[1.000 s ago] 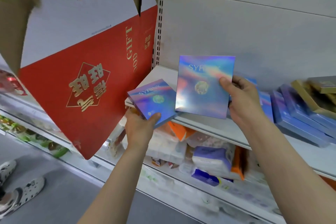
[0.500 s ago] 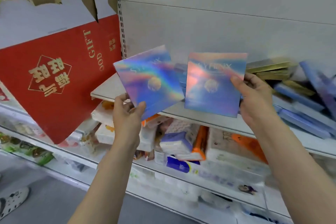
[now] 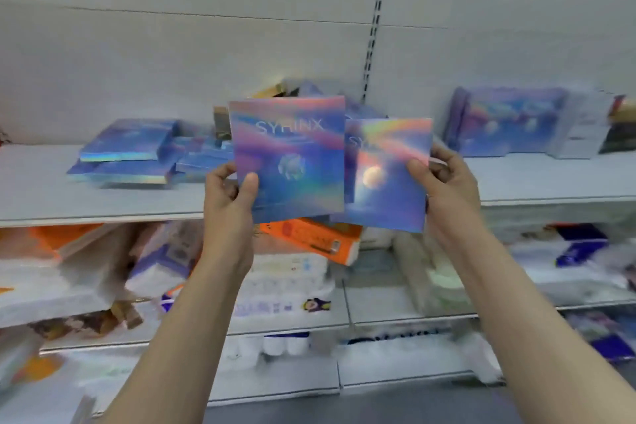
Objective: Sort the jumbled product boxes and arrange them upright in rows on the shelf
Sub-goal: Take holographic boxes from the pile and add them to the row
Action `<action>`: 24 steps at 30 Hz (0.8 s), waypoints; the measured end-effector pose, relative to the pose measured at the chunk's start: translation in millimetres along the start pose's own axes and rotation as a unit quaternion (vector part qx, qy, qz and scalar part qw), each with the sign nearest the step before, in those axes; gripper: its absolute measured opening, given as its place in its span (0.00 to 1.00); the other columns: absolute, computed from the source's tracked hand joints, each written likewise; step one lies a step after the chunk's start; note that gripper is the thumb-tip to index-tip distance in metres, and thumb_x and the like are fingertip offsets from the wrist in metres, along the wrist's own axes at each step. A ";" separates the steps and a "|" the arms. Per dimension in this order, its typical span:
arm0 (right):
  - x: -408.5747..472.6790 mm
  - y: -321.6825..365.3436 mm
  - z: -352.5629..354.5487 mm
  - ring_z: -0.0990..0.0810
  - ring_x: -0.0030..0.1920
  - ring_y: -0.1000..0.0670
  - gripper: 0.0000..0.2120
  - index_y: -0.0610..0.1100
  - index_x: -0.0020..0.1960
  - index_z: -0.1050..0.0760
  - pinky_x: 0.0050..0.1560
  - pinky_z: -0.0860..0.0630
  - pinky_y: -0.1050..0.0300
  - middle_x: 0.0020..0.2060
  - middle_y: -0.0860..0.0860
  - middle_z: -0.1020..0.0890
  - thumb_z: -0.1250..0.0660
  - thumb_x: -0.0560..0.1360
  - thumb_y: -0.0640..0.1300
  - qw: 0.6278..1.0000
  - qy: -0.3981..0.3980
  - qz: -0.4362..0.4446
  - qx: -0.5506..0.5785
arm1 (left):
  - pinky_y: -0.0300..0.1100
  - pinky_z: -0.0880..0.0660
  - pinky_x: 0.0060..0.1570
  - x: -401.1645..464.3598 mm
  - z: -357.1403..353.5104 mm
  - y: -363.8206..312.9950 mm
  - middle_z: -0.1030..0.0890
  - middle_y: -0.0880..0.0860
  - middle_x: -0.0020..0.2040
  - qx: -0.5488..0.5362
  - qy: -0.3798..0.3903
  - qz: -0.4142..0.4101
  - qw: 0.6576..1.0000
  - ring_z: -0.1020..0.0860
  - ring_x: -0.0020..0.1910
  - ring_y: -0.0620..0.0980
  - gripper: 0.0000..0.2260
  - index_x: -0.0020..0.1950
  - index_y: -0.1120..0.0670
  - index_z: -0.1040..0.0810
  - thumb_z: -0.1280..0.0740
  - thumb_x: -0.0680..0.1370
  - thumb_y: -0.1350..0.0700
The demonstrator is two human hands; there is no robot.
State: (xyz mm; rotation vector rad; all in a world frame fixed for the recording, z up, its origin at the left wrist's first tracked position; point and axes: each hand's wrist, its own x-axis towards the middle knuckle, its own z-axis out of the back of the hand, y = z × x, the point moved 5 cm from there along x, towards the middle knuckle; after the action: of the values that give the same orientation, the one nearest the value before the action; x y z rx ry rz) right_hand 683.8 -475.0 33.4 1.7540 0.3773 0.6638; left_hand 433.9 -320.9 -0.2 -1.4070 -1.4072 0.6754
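While the left hand [image 3: 230, 194] grips one holographic box [image 3: 288, 155] by its lower left corner, the right hand [image 3: 444, 184] grips a second box [image 3: 389, 175] by its right edge. Both are upright before the shelf [image 3: 103, 198], overlapping, above flat-lying blue boxes [image 3: 127, 155].

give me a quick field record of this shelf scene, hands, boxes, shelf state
left hand: holds a holographic box upright, face to camera
right hand: holds a second holographic box, its left edge behind the first
shelf: white, boxes not yet in rows
flat pile: blue boxes lying stacked at left
upright boxes: standing at right against the back panel
lower shelves: blurred packaged goods, orange pack below the held boxes
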 end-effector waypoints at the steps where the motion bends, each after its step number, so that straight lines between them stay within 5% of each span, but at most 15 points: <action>1: 3.6 1.0 18.1 0.20 0.50 0.43 0.15 0.37 0.61 0.26 0.57 0.23 0.40 0.51 0.37 0.19 0.31 0.76 0.34 1.000 -0.015 -0.001 -0.002 | 0.40 0.23 0.45 -3.1 -19.7 5.0 0.18 0.48 0.44 -0.001 0.014 -0.002 1.000 0.20 0.44 0.45 0.12 0.63 0.52 0.29 0.36 0.80 0.60; 5: 25.6 -1.7 84.1 0.22 0.50 0.43 0.13 0.39 0.60 0.27 0.60 0.27 0.32 0.49 0.38 0.21 0.31 0.76 0.34 0.997 -0.076 -0.004 0.009 | 0.33 0.25 0.38 -3.8 -92.6 28.5 0.17 0.46 0.42 0.015 0.073 0.005 0.997 0.20 0.39 0.39 0.09 0.59 0.48 0.27 0.34 0.80 0.56; 9: 56.5 -10.6 140.4 0.20 0.51 0.42 0.09 0.46 0.54 0.26 0.60 0.27 0.32 0.45 0.45 0.18 0.31 0.77 0.36 0.994 -0.104 0.001 -0.015 | 0.43 0.26 0.48 6.0 -159.3 61.2 0.21 0.53 0.46 0.004 0.106 0.034 0.994 0.22 0.45 0.48 0.08 0.59 0.53 0.28 0.35 0.80 0.60; 12: 89.7 -13.5 177.9 0.21 0.52 0.41 0.09 0.47 0.53 0.26 0.62 0.28 0.31 0.43 0.47 0.18 0.32 0.77 0.35 0.992 -0.126 0.009 -0.025 | 0.40 0.27 0.49 20.2 -209.5 83.3 0.23 0.50 0.44 -0.009 0.116 0.029 0.993 0.24 0.44 0.46 0.08 0.57 0.55 0.28 0.37 0.80 0.64; 16: 146.0 -11.6 220.6 0.20 0.59 0.35 0.08 0.47 0.54 0.27 0.62 0.27 0.31 0.48 0.45 0.18 0.32 0.78 0.37 0.990 -0.132 0.004 -0.043 | 0.34 0.25 0.42 42.0 -276.0 106.4 0.20 0.41 0.37 -0.021 0.123 0.042 0.991 0.22 0.38 0.39 0.09 0.52 0.48 0.27 0.37 0.80 0.63; 24: 252.8 -23.0 282.9 0.17 0.56 0.41 0.12 0.45 0.57 0.27 0.57 0.21 0.37 0.55 0.43 0.18 0.29 0.76 0.41 0.992 -0.125 -0.011 -0.033 | 0.40 0.25 0.45 88.3 -362.8 137.9 0.19 0.43 0.38 -0.010 0.125 0.043 0.991 0.21 0.39 0.42 0.07 0.54 0.49 0.27 0.36 0.80 0.61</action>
State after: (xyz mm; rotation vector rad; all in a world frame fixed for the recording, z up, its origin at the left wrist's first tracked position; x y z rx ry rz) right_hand 1057.6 -543.3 22.5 1.7430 0.1999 0.4280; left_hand 830.9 -305.4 25.0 -1.5178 -1.1657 0.5188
